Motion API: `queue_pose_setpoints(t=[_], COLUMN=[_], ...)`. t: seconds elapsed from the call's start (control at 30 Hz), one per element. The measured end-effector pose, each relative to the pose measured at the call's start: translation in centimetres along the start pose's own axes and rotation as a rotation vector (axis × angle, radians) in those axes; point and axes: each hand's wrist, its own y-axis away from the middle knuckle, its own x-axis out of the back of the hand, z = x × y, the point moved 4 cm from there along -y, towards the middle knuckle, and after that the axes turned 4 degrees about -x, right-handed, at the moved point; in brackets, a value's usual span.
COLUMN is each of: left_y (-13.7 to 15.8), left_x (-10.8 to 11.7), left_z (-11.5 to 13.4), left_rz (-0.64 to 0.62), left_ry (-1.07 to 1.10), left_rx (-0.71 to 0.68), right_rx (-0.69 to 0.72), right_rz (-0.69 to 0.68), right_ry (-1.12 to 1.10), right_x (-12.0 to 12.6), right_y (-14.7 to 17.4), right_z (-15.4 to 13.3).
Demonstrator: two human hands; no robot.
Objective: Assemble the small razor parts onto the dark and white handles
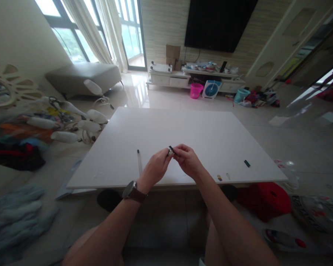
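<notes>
Above the near half of a white table (172,125), my two hands meet around a small black and silvery piece (171,150), too small to name. My left hand (157,164), with a watch (130,189) on its wrist, pinches it from the left. From the right, the thumb and fingers of my right hand (187,159) close on the same piece; part of it is hidden by the fingers. A thin clear stick with a black cap (139,160) lies left of my left hand. A small dark green strip (247,163) rests at the right.
Near the front edge lie a small yellow and dark piece (219,177) and a small clear piece (228,176). A lamp with white shades (90,125) stands by the table's left side. Beyond are a pink basket (196,91) and a blue fan (211,89). Red cloth (274,201) lies lower right.
</notes>
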Motion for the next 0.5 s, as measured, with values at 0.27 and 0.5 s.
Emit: queue_pose_setpoints(t=[0.27, 0.5], left_y=[0.6, 0.0], left_x=[-0.3, 0.0], left_z=[-1.1, -0.4], left_rz=[-0.086, -0.06], left_ry=[0.028, -0.009], left_rx=[0.015, 0.074], right_rx=[0.034, 0.0], right_rz=[-0.019, 0.103], right_ry=[0.152, -0.025], right_x=[0.5, 0.4], right_y=[-0.5, -0.6], right_z=[0.8, 1.3])
